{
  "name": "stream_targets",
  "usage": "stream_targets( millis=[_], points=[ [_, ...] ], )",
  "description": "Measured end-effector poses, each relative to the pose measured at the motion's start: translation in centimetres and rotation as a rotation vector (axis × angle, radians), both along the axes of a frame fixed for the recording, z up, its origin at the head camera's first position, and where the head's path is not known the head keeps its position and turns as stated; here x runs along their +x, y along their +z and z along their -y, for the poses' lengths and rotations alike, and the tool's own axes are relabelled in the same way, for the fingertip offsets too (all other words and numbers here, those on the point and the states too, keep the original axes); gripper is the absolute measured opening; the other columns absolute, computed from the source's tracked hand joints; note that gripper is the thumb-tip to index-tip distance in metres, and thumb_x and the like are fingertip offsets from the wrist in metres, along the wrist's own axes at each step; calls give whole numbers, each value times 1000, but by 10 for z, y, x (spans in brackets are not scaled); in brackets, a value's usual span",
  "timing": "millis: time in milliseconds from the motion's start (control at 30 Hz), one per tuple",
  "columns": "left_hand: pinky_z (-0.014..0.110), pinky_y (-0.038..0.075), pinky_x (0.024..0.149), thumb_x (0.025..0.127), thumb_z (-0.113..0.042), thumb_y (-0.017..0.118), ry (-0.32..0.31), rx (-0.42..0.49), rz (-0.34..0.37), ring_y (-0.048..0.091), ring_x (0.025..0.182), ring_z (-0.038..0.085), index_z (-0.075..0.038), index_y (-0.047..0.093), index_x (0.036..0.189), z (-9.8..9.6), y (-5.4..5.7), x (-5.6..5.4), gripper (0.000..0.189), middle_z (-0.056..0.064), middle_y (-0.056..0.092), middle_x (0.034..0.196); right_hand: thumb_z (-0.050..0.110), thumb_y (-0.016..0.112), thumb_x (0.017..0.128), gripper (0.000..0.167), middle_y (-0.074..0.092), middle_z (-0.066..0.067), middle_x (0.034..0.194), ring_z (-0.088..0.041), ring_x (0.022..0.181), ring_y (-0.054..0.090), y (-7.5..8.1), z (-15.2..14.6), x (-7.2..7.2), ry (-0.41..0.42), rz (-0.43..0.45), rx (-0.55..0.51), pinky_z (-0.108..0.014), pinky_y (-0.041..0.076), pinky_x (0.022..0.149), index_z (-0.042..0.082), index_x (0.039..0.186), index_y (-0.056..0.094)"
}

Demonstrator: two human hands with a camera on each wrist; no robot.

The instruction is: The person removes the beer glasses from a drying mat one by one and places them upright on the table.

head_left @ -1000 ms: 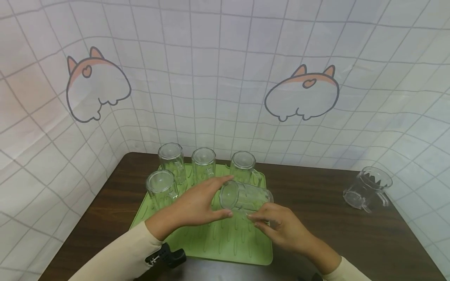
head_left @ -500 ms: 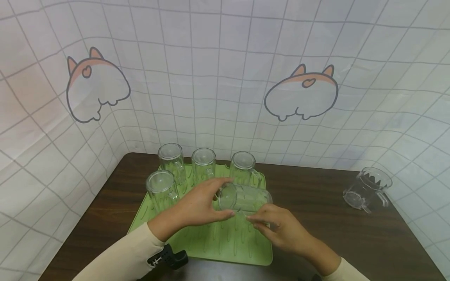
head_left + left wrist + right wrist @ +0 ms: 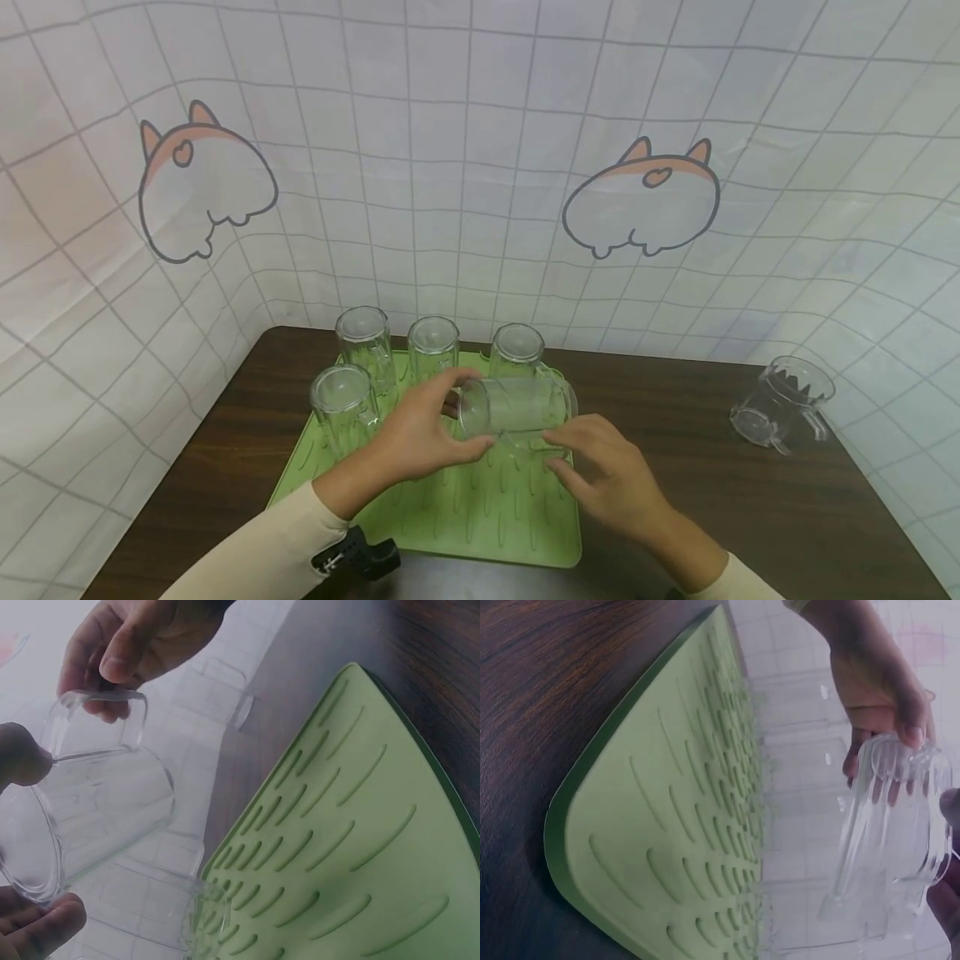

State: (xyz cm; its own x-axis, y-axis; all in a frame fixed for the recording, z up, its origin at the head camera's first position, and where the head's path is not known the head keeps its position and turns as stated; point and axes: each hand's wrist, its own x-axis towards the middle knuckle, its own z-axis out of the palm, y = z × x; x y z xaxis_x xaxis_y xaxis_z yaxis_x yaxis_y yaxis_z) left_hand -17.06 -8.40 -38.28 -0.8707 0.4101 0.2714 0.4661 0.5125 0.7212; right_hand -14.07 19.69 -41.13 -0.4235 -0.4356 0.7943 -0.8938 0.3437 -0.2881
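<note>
A clear glass mug (image 3: 521, 404) lies sideways in the air over the green drying mat (image 3: 480, 525). My left hand (image 3: 412, 433) grips it round the base, thumb in front and fingers behind. At the handle side, my right hand (image 3: 607, 471) has its thumb and forefinger spread apart. In the left wrist view, fingertips of the right hand (image 3: 154, 641) come right up to the mug's handle (image 3: 97, 724), the thumb standing off it. The mug's mouth points right in the head view.
Several glass mugs stand upside down on the mat's far and left parts, among them a front left mug (image 3: 341, 404) and a back right mug (image 3: 517, 350). Another clear mug (image 3: 783, 400) stands upright on the brown table (image 3: 675, 417) at right. A white tiled-pattern curtain (image 3: 450, 208) surrounds the table.
The held mug has turned more level and come up slightly. The right thumb and forefinger, earlier pinching the handle, have parted. My left hand keeps its grip.
</note>
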Motion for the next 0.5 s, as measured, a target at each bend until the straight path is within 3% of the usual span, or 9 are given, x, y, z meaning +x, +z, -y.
stream_targets(
  millis=[133, 300, 400, 500],
  points=[
    [32, 57, 82, 78, -34, 91, 24, 49, -5, 65, 94, 12, -17, 53, 144, 2, 1, 0, 78, -2, 62, 125, 36, 64, 103, 37, 70, -9, 106, -24, 98, 65, -1, -4, -1, -76, 31, -44, -19, 46, 98, 1, 114, 72],
    [33, 57, 82, 78, -33, 91, 50, 85, 1, 65, 94, 13, -17, 54, 144, 4, 3, 0, 77, -2, 62, 124, 37, 67, 101, 40, 70, -10, 108, -21, 93, 65, 1, -7, 1, -113, 131, -67, -18, 49, 90, 1, 117, 71],
    [33, 57, 82, 79, -33, 90, 53, 98, 5, 66, 94, 14, -18, 53, 144, 5, 3, 0, 76, -2, 62, 125, 24, 78, 94, 35, 70, -10, 111, -21, 99, 65, 1, -9, 2, -141, 173, -64, -17, 47, 94, 1, 120, 70],
    [34, 57, 83, 79, -32, 90, 51, 112, 7, 66, 95, 15, -18, 53, 144, 6, 4, 1, 75, -1, 62, 126, 5, 84, 81, 42, 70, -10, 113, -24, 105, 65, 1, -9, 3, -180, 182, -65, -17, 45, 98, 2, 120, 70]
  ],
)
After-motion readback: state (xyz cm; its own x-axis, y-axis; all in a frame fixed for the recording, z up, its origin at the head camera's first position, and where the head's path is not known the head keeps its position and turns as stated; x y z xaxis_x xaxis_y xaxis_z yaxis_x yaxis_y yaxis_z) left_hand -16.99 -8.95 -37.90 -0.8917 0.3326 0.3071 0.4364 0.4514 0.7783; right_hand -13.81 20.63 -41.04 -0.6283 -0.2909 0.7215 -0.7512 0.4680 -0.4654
